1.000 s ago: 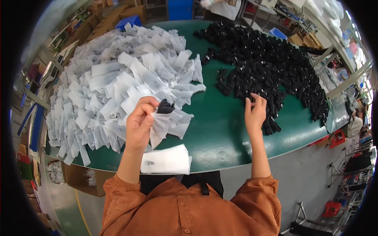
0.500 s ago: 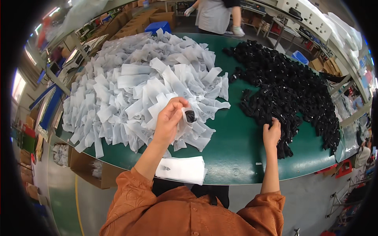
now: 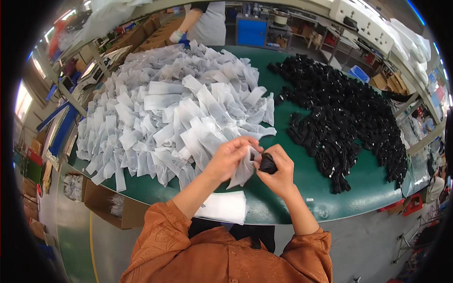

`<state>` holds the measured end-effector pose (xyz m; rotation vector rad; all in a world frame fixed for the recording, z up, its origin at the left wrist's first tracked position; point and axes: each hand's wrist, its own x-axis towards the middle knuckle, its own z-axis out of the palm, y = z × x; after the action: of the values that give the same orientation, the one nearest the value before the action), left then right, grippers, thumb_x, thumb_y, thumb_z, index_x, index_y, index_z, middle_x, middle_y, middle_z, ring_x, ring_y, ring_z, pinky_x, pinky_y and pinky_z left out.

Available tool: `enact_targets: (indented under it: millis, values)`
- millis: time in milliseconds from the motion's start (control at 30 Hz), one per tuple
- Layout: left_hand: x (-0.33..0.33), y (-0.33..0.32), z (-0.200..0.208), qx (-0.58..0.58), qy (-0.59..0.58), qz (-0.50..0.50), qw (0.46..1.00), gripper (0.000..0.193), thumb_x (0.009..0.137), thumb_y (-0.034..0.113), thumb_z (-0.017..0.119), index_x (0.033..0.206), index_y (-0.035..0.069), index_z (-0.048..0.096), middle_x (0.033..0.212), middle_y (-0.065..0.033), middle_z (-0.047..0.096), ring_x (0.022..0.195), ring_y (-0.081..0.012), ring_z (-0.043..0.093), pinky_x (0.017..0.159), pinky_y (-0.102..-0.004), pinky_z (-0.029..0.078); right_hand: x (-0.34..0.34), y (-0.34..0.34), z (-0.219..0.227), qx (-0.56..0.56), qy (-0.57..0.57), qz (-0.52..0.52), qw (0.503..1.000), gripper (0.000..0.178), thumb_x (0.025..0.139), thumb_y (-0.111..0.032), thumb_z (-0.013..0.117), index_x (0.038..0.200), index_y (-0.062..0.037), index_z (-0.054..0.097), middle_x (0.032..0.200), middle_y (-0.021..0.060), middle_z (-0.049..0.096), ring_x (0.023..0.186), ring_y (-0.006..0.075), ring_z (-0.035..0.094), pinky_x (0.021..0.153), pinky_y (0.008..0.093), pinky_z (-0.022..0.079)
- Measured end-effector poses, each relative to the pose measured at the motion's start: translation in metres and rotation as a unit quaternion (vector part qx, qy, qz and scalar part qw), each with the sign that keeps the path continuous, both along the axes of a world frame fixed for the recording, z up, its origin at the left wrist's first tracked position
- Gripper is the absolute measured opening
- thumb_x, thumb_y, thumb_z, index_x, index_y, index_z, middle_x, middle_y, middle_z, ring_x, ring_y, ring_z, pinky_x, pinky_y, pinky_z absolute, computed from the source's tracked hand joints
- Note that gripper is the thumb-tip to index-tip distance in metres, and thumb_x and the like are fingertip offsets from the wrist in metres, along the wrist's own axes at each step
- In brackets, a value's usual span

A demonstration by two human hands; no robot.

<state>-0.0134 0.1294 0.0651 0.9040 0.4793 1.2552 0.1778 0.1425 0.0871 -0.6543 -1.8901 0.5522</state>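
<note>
Left hand point(image 3: 228, 159): thumb and fingers pinched on a pouch, near its upper end.
Right hand point(image 3: 281, 172): fingers curled round a black bundle, gripping it; both hands are close together, the right just beside the pouch.
Pouch point(image 3: 241, 172): pale, translucent, hanging from the left fingers over the near part of the bench, its lower end pointing down toward the person.
Bundle point(image 3: 268, 164): in the right fist, just right of the pouch; whether any of it is inside, I cannot tell.
Pale heap point(image 3: 127, 127): many similar pouches, spread over the left side of the bench.
Black heap point(image 3: 330, 118): loosely piled bundles on the right side, well apart from the pale heap at the near end.
Stack point(image 3: 222, 207): flat white bags at the near edge, below the left forearm.
Bench point(image 3: 302, 203): green, shiny top, rounded by the lens.
Far side: a co-worker point(image 3: 210, 26) in grey, beside a blue cabinet point(image 3: 251, 32).
Floor, left: an open carton point(image 3: 111, 205).
</note>
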Motion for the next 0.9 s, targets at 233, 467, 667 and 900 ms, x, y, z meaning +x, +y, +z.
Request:
enact_targets:
  millis: [233, 467, 667, 900]
  values:
    - [0.01, -0.001, -0.025, -0.003, 0.097, 0.035, 0.995, 0.024, 0.101, 0.025, 0.061, 0.113, 0.004, 0.063, 0.117, -0.0028, 0.062, 0.108, -0.0114, 0.058, 0.097, -0.0288, 0.045, -0.009, -0.015, -0.002, -0.256, 0.115, -0.034, 0.959, 0.008, 0.085, -0.002, 0.068, 0.088, -0.0017, 0.061, 0.076, 0.0014, 0.061, 0.062, 0.0106, 0.06, 0.06, 0.0245, 0.048]
    - [-0.065, 0.011, 0.02, 0.184, 0.34, 0.52, 0.762, 0.022, 0.093, 0.008, 0.065, 0.115, 0.004, 0.063, 0.117, -0.0082, 0.063, 0.11, -0.0186, 0.06, 0.095, -0.0305, 0.047, 0.017, -0.016, -0.015, -0.298, 0.108, 0.006, 0.948, 0.036, 0.093, -0.004, 0.062, 0.125, -0.0003, 0.047, 0.087, 0.0043, 0.056, 0.062, 0.0099, 0.052, 0.056, 0.0237, 0.042]
    - [-0.039, -0.099, -0.028, 0.171, 0.497, 0.224, 0.821, 0.014, 0.084, -0.003, 0.072, 0.098, 0.002, 0.07, 0.103, -0.0099, 0.063, 0.086, -0.0192, 0.064, 0.072, -0.0296, 0.052, 0.036, -0.053, -0.075, -0.342, -0.029, -0.07, 0.937, 0.036, 0.093, -0.01, 0.066, 0.124, 0.0015, 0.052, 0.092, 0.0068, 0.059, 0.07, 0.0119, 0.056, 0.065, 0.0275, 0.047]
    - [0.009, -0.142, -0.065, 0.274, 0.607, 0.158, 0.729, 0.023, 0.081, 0.014, 0.077, 0.098, 0.004, 0.064, 0.094, -0.0114, 0.058, 0.087, -0.0321, 0.061, 0.077, -0.0399, 0.051, 0.043, -0.103, -0.088, -0.187, -0.165, -0.167, 0.954, 0.042, 0.086, -0.013, 0.074, 0.122, 0.0015, 0.058, 0.102, 0.0209, 0.064, 0.09, 0.0412, 0.065, 0.077, 0.0414, 0.053]
